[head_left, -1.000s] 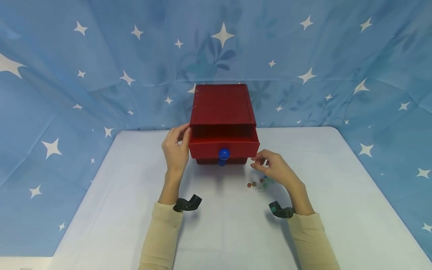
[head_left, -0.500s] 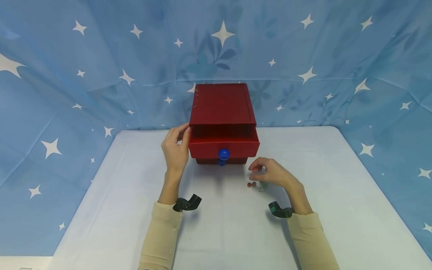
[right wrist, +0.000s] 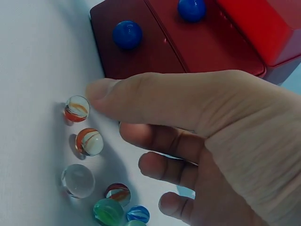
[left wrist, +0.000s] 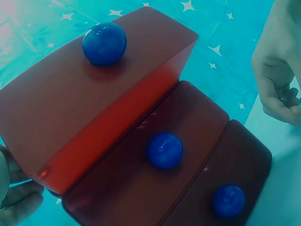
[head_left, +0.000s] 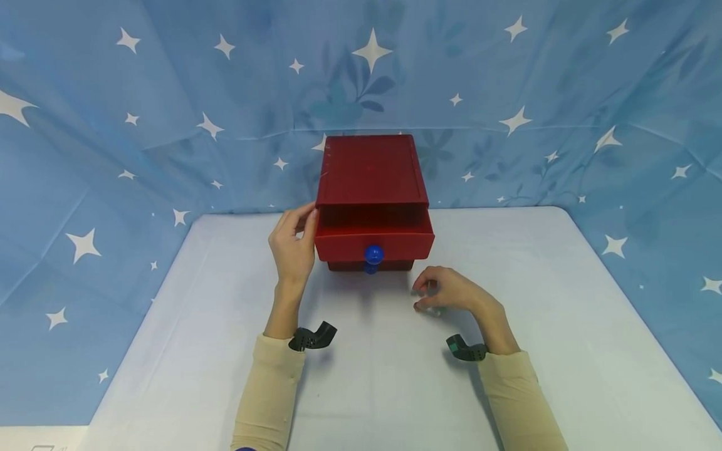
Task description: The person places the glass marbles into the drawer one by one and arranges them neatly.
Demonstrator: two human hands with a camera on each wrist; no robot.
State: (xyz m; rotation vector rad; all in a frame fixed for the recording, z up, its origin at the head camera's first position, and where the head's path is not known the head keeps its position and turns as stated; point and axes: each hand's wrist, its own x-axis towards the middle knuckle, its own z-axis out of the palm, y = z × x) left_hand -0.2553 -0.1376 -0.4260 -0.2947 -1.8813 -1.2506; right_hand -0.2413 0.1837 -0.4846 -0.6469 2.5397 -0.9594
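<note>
A red drawer cabinet [head_left: 370, 168] has its top drawer [head_left: 342, 248] pulled out, with a blue knob on the front. Against the cabinet's left side rests my left hand [head_left: 293, 249], fingertips and thumb at the upper front edge; in the left wrist view its fingers [left wrist: 21, 205] show beside the drawer's corner. My right hand [head_left: 453, 290] is low over glass marbles, fingers bent and apart. In the right wrist view the thumb tip is right at a clear and orange marble [right wrist: 77, 109]. Beside it lie another orange-swirled marble [right wrist: 89, 141] and a colourless marble [right wrist: 78, 181].
A dark red marble [right wrist: 118, 193], a green marble [right wrist: 108, 212] and a blue marble [right wrist: 138, 214] lie nearby. Two lower drawers with blue knobs [left wrist: 165, 150] are closed. The white table [head_left: 361, 388] ends at a blue star-patterned curtain [head_left: 225, 88].
My right hand has moved down from near the drawer's right corner to the marbles, now covering most of them in the head view. The left hand has kept its place on the cabinet.
</note>
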